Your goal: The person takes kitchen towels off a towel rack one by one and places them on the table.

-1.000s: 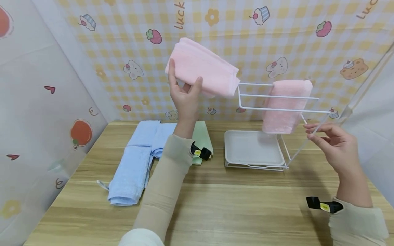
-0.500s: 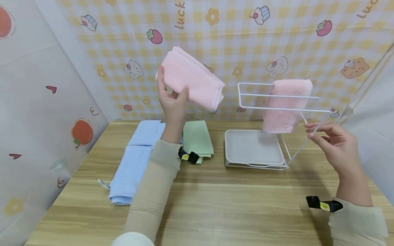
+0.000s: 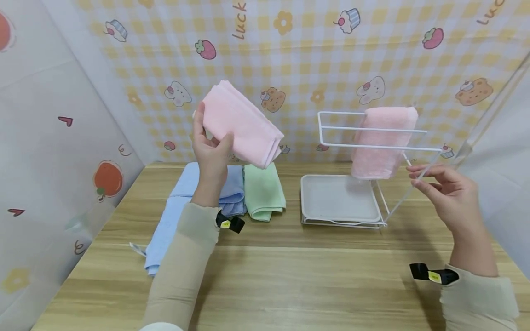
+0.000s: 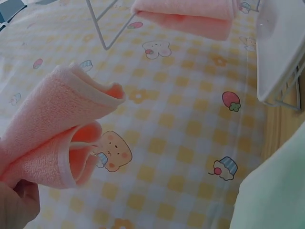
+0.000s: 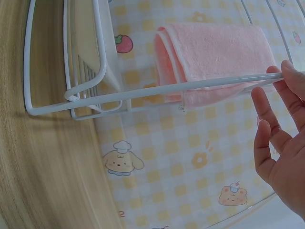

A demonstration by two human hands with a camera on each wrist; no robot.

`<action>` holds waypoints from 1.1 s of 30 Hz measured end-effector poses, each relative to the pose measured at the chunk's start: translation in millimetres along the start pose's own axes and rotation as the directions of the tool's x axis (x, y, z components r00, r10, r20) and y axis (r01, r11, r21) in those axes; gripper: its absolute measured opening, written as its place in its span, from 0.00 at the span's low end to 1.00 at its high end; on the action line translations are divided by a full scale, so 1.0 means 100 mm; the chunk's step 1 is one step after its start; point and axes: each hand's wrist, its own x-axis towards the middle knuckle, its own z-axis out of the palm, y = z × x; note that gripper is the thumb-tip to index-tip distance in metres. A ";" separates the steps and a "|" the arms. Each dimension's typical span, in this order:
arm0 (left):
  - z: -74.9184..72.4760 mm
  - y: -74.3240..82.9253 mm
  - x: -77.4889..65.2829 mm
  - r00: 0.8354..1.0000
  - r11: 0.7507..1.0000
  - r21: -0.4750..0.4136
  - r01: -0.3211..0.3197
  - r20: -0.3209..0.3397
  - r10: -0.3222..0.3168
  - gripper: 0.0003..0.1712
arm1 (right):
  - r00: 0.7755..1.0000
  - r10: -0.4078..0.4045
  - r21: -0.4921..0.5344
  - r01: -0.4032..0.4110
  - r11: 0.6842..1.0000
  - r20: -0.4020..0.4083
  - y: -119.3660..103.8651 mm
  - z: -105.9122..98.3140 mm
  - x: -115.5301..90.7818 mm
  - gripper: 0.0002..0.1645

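My left hand (image 3: pixel 211 151) grips a folded pink towel (image 3: pixel 240 126) between thumb and fingers, raised in front of the checked backdrop. In the left wrist view the folded layers of this towel (image 4: pixel 66 119) fan apart at the free end. On the right, my right hand (image 3: pixel 451 193) pinches the slanted side wire of a white wire rack (image 3: pixel 381 147). Draped over the rack's top bars is a second pink towel (image 3: pixel 378 161). The right wrist view shows thumb and fingertips on the rack's wire (image 5: pixel 190 86), with the hanging towel (image 5: pixel 224 52) beyond it.
A pale tray (image 3: pixel 339 197) sits in the rack's base. Folded blue towels (image 3: pixel 165 234) lie at the left of the wooden table (image 3: pixel 290 285), partly behind my left arm. Beside them is a folded green towel (image 3: pixel 265 191). A patterned backdrop (image 3: pixel 298 69) stands close behind.
My left hand has moved left and down with the pink towel, away from the rack, uncovering more of the green towel. My right hand stays on the rack's wire.
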 end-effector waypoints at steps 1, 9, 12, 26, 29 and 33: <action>-0.03 0.01 -0.01 1.000 1.000 0.006 0.007 0.005 -0.007 0.51 | 1.000 0.001 -0.001 -0.001 1.000 -0.001 0.00 0.00 0.00 0.08; -0.25 0.12 -0.09 0.998 0.998 0.030 0.049 0.034 -0.050 0.50 | 1.000 0.013 -0.027 -0.013 1.000 -0.019 -0.01 0.01 0.00 0.07; -0.33 0.16 -0.13 0.997 0.996 0.066 0.064 0.038 -0.067 0.50 | 1.000 0.013 -0.029 -0.014 0.999 -0.021 -0.01 0.02 0.01 0.08; -0.66 0.30 -0.31 0.977 0.949 0.286 0.134 0.123 -0.175 0.47 | 1.000 0.014 -0.013 -0.014 1.000 -0.011 -0.01 0.02 0.00 0.07; -0.73 0.35 -0.34 0.969 0.938 0.319 0.134 0.158 -0.192 0.47 | 1.000 0.014 -0.007 -0.014 1.000 -0.012 -0.01 0.02 0.00 0.07; -0.83 0.39 -0.36 0.948 0.928 0.348 0.132 0.228 -0.221 0.46 | 1.000 0.015 -0.010 -0.016 1.000 -0.014 -0.01 0.02 0.00 0.07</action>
